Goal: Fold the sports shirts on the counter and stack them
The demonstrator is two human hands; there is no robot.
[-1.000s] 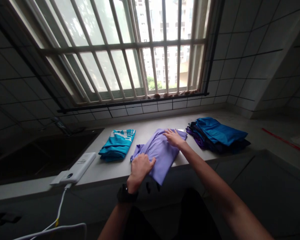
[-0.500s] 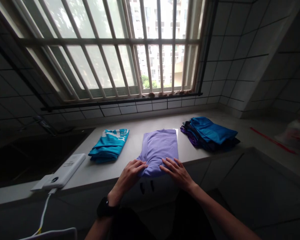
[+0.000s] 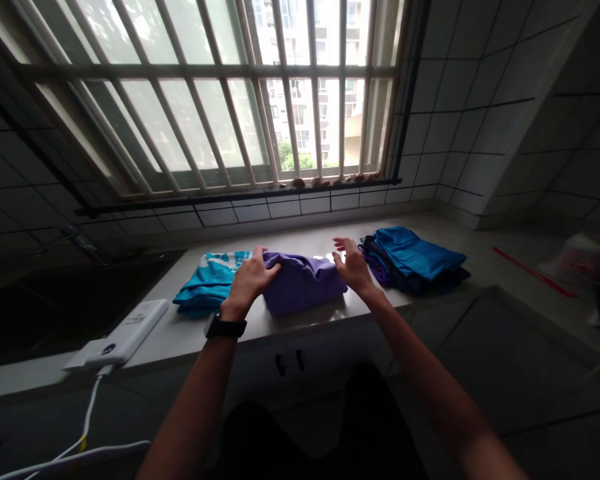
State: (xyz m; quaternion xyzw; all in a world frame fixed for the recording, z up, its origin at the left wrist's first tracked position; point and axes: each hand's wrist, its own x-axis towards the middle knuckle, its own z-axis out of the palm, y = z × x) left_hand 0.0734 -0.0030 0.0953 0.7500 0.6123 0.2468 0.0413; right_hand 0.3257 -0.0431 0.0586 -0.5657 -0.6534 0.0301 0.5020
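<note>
Left hand (image 3: 249,281) pinches purple cloth (image 3: 304,287); right hand (image 3: 354,268) has fingers spread, contact unclear. Uneven grip could unfold the right end.

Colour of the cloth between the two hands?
Purple, with no print visible; the cloth shows best in the head view.

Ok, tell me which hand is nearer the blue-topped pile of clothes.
Right. The right hand is just left of the blue-topped pile; the left hand is farther off, at the left end of the purple cloth.
</note>
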